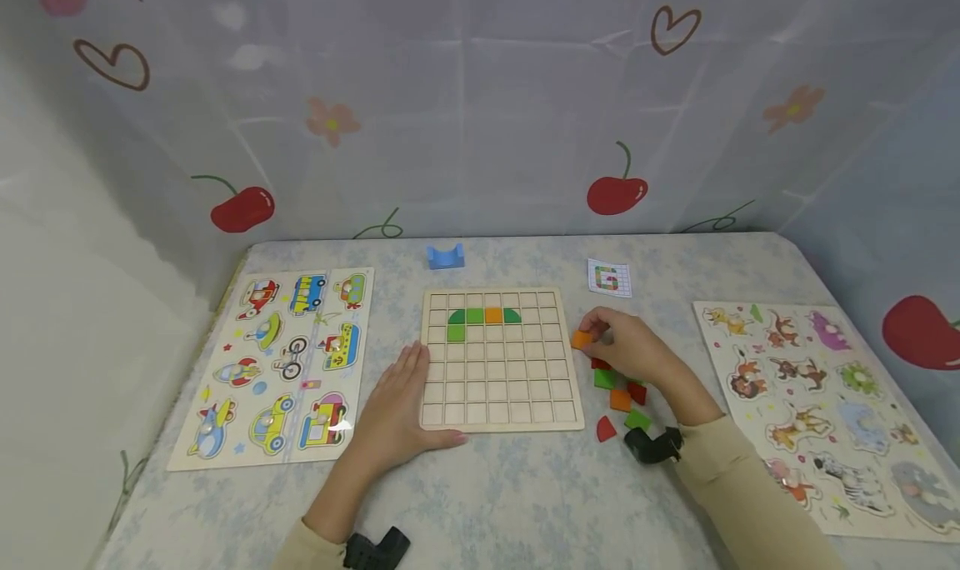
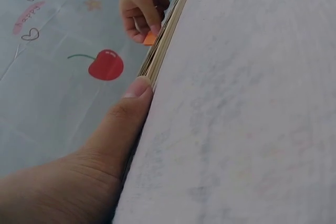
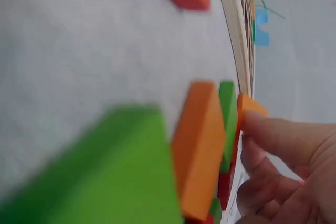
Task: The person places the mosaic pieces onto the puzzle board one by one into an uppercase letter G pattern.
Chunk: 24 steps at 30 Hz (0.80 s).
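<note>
At the far left a vehicle puzzle [image 1: 279, 368] lies flat on the bench [image 1: 525, 495]. Beside it my left hand [image 1: 400, 403] rests with straight, relaxed fingers, palm down, against the left edge of the grid board [image 1: 501, 387]; its wrist view shows only my thumb [image 2: 137, 88] touching the board's edge. The board carries a short arc of green pieces and one orange piece [image 1: 492, 315] near its top. Just right of the board my right hand [image 1: 626, 345] pinches an orange block [image 1: 581, 339] between thumb and fingers, just above the bench. My palm covers part of the loose pile [image 1: 621, 391] of red, green and orange pieces, and the right wrist view shows them blurred and cut off. Behind lie a blue block [image 1: 446, 256] and a small card [image 1: 609, 278], its pattern too small to make out. At the far right an animal puzzle [image 1: 825, 403] runs off the picture's edge. A pale cloth printed with cherries and hearts hangs all round the bench.
</note>
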Each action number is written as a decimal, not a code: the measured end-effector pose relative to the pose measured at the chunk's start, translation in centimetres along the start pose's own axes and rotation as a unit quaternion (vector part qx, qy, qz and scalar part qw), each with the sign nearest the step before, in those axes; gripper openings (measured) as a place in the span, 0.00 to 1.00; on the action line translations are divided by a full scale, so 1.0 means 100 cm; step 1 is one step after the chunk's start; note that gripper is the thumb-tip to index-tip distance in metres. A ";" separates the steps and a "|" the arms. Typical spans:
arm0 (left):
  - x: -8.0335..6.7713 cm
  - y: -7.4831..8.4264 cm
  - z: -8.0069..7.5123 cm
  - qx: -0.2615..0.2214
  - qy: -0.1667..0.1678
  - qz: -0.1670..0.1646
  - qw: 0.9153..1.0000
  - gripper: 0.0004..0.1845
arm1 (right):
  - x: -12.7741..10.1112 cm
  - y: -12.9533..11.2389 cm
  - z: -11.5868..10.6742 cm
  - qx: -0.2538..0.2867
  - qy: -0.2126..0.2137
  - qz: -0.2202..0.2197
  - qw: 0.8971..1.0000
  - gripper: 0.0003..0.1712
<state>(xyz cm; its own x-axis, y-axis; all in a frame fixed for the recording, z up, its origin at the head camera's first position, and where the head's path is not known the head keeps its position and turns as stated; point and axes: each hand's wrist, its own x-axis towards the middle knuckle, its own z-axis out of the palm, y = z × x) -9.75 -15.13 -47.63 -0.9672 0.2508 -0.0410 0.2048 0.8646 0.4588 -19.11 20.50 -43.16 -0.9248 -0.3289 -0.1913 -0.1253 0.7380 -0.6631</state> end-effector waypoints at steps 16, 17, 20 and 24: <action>-0.001 0.001 -0.003 -0.001 -0.003 0.003 1.000 0.76 | 0.025 -0.036 0.016 0.067 -0.023 -0.051 0.996 0.10; -0.001 0.001 -0.003 0.000 -0.003 0.003 1.000 0.76 | 0.027 -0.042 0.020 0.069 -0.030 -0.057 0.995 0.10; -0.001 0.000 -0.002 0.000 -0.002 0.004 1.000 0.77 | 0.034 -0.061 0.032 0.065 -0.047 -0.076 0.994 0.09; -0.001 -0.001 -0.002 0.000 -0.002 0.006 1.000 0.77 | 0.042 -0.082 0.051 0.056 -0.060 -0.091 0.992 0.08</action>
<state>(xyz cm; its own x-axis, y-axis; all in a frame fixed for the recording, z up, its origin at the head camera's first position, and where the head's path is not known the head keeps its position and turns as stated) -9.67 -15.35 -47.54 -0.9640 0.2629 -0.0392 0.2162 0.8613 0.4598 -20.13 10.09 -42.23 -0.8401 -0.5237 -0.1412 -0.2399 0.5922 -0.7692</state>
